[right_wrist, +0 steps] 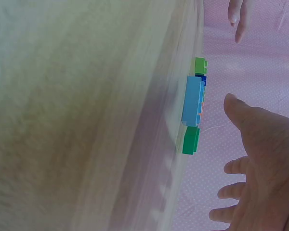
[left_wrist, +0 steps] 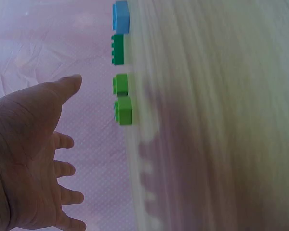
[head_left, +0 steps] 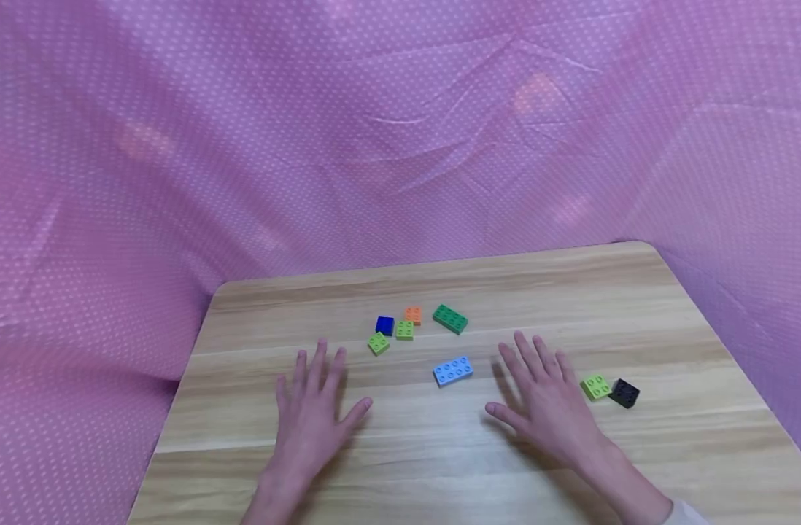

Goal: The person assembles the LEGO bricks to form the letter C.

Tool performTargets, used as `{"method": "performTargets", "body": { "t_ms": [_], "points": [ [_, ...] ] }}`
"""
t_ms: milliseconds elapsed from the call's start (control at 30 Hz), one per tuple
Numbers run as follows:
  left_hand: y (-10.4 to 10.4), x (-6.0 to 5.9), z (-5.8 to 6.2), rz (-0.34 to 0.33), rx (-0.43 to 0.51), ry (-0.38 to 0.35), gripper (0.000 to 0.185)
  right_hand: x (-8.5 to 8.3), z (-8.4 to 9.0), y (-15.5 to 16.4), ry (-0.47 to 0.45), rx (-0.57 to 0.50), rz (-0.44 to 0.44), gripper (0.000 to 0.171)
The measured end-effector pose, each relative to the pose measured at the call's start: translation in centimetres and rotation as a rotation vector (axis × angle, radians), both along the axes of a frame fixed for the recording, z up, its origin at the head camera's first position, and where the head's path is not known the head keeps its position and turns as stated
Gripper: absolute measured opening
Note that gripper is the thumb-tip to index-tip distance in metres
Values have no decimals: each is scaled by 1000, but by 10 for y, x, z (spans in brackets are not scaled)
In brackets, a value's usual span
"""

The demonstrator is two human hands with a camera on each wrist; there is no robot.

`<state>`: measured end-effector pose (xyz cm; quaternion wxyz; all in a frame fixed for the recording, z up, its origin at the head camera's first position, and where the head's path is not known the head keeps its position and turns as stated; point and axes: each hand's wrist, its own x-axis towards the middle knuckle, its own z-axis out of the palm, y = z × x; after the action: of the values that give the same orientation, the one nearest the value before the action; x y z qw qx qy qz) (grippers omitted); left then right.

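My left hand (head_left: 311,423) hovers over the left part of the table, fingers spread and nothing held. To its upper right are two lime green bricks, one nearer (head_left: 378,343) and one farther (head_left: 405,330), with a dark blue brick (head_left: 384,326) and an orange brick (head_left: 413,315). My right hand (head_left: 551,412), also spread and holding nothing, hovers at the right, its shadow on the wood. Between the hands lies a light blue eight-stud brick (head_left: 453,371), with a green brick (head_left: 450,319) behind it. Another lime brick (head_left: 595,387) and a black brick (head_left: 625,394) lie right of the right hand.
The wood-grain table (head_left: 427,474) has rounded back corners. A pink dotted cloth (head_left: 400,146) hangs behind it and along both sides.
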<state>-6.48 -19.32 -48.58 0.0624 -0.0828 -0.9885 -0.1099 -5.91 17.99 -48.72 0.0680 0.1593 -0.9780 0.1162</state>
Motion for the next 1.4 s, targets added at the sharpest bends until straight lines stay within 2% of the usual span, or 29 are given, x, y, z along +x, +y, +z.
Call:
{"method": "performTargets", "body": {
  "t_ms": [100,167,300,433,533,600,767,933,1067,1200,1400],
  "points": [
    [9,-2,-2,-22,13,-18,91,3,-1,4,-4,-24,-17,95],
    [20,-4,-5,-49,52,-43,86,5,-1,8,6,-75,-39,90],
    [45,-9,-11,-89,214,-93,73,9,-5,29,105,-256,-116,73],
    [68,-18,-19,-86,403,-145,61,16,-11,65,226,-425,-217,50],
    [78,-28,-25,-96,502,-185,58,19,-16,94,217,-495,-283,44],
    [82,-35,-29,-114,534,-203,58,22,-20,112,171,-513,-304,45],
    [95,-50,-35,-169,507,-239,60,27,-29,140,52,-493,-319,50],
    [108,-60,-38,-229,474,-246,45,29,-34,146,30,-479,-329,47],
    [111,-63,-38,-233,465,-248,36,27,-35,143,44,-475,-318,44],
    [110,-64,-38,-232,477,-266,35,24,-32,139,107,-471,-319,43],
    [107,-68,-38,-249,510,-303,33,11,-12,117,190,-482,-285,43]
  ]
}}
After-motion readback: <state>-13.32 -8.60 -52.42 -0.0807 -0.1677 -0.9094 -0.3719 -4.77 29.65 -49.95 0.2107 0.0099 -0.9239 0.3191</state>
